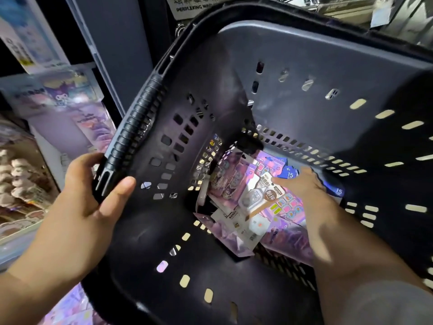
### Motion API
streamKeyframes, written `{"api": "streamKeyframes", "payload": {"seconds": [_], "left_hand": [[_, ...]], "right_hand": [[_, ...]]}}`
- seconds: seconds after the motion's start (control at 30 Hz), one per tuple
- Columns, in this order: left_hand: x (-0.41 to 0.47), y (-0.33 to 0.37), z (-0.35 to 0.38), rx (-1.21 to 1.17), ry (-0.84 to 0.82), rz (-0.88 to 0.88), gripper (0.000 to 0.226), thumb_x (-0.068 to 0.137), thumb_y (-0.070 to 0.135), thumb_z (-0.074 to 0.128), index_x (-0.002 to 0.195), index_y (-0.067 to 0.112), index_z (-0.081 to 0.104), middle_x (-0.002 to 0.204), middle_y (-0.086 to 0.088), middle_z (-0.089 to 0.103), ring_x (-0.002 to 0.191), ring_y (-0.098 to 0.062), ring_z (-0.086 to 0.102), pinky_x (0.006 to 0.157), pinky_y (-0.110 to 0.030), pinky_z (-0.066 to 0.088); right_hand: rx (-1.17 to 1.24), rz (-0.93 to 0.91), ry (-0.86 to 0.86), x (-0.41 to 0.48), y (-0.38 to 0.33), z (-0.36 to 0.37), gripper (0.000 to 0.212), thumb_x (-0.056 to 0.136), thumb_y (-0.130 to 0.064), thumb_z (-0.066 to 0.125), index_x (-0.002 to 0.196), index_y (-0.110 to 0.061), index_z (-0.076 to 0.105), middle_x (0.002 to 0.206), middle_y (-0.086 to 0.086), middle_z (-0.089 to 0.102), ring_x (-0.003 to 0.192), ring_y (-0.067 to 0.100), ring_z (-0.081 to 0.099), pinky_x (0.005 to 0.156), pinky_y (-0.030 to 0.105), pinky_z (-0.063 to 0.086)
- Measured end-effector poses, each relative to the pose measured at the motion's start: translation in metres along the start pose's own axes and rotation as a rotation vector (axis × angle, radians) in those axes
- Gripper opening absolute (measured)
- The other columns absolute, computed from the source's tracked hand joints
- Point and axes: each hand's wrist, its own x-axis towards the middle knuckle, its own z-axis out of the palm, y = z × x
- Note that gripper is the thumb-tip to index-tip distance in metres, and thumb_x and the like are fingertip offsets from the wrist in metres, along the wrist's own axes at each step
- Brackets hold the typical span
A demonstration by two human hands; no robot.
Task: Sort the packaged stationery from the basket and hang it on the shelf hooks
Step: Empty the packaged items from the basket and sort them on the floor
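A dark perforated plastic basket [316, 73] fills the head view, tilted toward me. My left hand [93, 195] grips its ribbed black handle [131, 134] at the lower end. My right hand [302, 184] reaches down inside the basket with fingers spread flat over a pile of purple and white stationery packs [257, 202]. Blue packs marked 15 [290, 173] lie just beyond my fingertips. I cannot tell whether the fingers pinch any pack.
Shelves on the left carry purple packaged goods [77, 106] and pale plush-like items [18, 179]. A grey upright post [110, 55] stands behind the basket. More packaged stock hangs at the top [351, 5]. Purple packs lie below the basket [70, 310].
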Motion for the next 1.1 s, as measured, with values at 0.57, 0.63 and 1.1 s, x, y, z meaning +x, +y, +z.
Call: {"api": "streamKeyframes", "payload": {"seconds": [0.57,0.63,1.1], "left_hand": [[-0.001,0.006,0.002,-0.026,-0.013,-0.062,0.057,0.076,0.070,0.058,0.123,0.040,0.045,0.087,0.039,0.050,0.090,-0.019,0.054,0.083,-0.041,0.043],[-0.001,0.009,0.002,-0.031,-0.038,-0.084,0.065,0.077,0.065,0.059,0.129,0.030,0.044,0.088,0.032,0.049,0.090,-0.020,0.052,0.081,-0.037,0.038],[-0.001,0.011,-0.004,0.002,-0.124,-0.089,0.034,0.093,0.028,0.057,0.120,0.030,0.037,0.086,0.024,0.047,0.071,0.025,0.049,0.063,0.006,0.032]], "right_hand": [[-0.202,-0.231,-0.313,-0.013,-0.038,0.001,0.106,0.046,-0.052,0.092,0.137,-0.019,0.049,0.137,-0.001,0.052,0.120,0.024,0.053,0.094,0.030,0.044],[-0.136,-0.260,-0.290,-0.020,-0.041,0.006,0.088,0.056,-0.041,0.091,0.132,-0.017,0.054,0.125,0.003,0.058,0.111,0.026,0.056,0.093,0.033,0.047],[0.080,-0.344,-0.090,-0.049,-0.024,-0.006,0.031,0.060,-0.030,0.091,0.073,-0.018,0.066,0.070,-0.001,0.066,0.065,0.017,0.058,0.052,0.027,0.045]]}}
